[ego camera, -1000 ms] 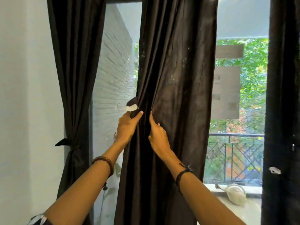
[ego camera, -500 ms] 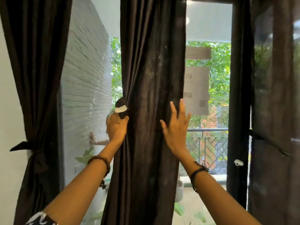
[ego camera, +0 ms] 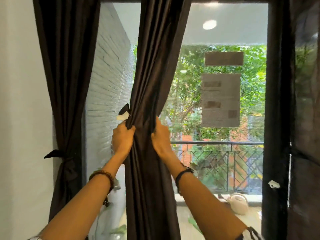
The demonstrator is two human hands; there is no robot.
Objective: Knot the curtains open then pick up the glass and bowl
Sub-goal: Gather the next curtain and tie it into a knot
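We have the middle curtain [ego camera: 155, 70] hanging top to bottom in front of the window [ego camera: 221, 101], its long axis vertical and pinched to a waist at hand height. Our left hand [ego camera: 123, 138] grips its left folds; our right hand [ego camera: 160, 135] grips the right edge. The left curtain [ego camera: 67, 84] hangs knotted beside the wall [ego camera: 20, 101].

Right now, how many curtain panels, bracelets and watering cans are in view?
Curtain panels: 2, the left curtain already knotted, the middle curtain gathered by the left hand and right hand
Bracelets: 2, beaded bracelet, black bracelet
Watering cans: 1
Total: 5
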